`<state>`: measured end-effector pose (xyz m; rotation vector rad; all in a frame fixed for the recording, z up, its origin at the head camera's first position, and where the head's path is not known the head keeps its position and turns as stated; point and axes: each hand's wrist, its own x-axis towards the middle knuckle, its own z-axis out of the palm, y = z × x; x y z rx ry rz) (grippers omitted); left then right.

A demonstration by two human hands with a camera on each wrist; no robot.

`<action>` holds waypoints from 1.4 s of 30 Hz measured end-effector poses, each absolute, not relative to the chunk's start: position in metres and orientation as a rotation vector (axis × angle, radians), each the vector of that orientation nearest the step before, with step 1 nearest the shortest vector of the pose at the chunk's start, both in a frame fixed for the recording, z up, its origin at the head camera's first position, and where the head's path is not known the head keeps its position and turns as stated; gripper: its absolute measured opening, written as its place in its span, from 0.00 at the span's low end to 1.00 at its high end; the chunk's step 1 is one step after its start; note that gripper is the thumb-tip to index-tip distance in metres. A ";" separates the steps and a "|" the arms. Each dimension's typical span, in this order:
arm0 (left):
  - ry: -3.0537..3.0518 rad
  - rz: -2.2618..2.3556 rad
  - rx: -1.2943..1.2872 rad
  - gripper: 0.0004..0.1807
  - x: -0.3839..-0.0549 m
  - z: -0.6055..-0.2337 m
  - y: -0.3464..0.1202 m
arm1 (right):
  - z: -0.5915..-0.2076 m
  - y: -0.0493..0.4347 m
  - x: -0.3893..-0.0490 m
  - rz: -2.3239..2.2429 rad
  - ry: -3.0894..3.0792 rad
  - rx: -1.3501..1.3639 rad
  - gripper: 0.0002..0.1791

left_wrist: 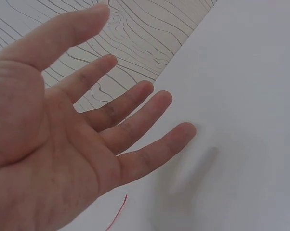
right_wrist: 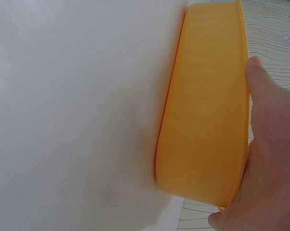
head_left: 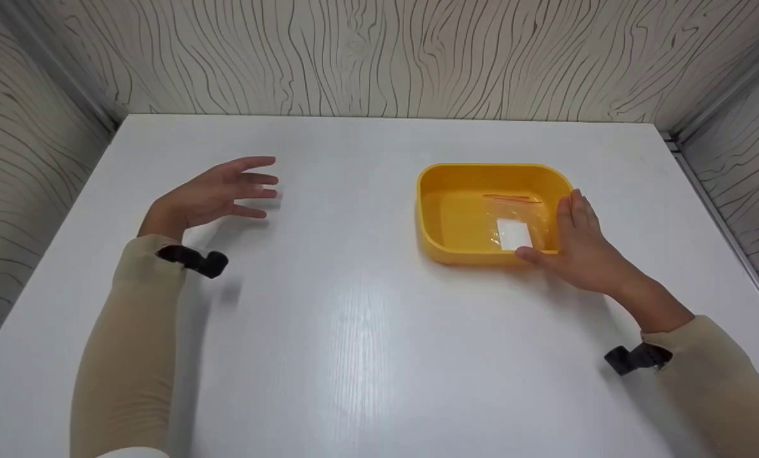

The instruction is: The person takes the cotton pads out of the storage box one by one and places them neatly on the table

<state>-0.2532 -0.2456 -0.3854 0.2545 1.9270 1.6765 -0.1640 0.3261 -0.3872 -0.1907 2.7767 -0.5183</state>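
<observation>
Two sleeves, left grip loose, right grip clasped on one yellow tub with one clear packet inside

I've got a wide lane over the white tabletop, between the left hand and the yellow tub. Narrower strip behind the tub, then the patterned back panel blocks. Top access into the tub: left half of its floor is free, plastic bag takes the right. Right hand obstructs the near-right corner, thumb over the near rim, fingers along the right side.
</observation>
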 end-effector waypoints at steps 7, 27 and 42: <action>1.918 1.663 0.286 0.35 -0.255 -0.384 -0.236 | -0.386 0.326 -0.164 -0.519 2.791 -0.203 0.72; 1.878 1.664 0.355 0.35 -0.261 -0.383 -0.210 | -0.387 0.326 -0.165 -0.514 2.786 -0.202 0.72; 1.792 1.700 0.431 0.35 -0.264 -0.376 -0.190 | -0.388 0.327 -0.165 -0.529 2.792 -0.209 0.72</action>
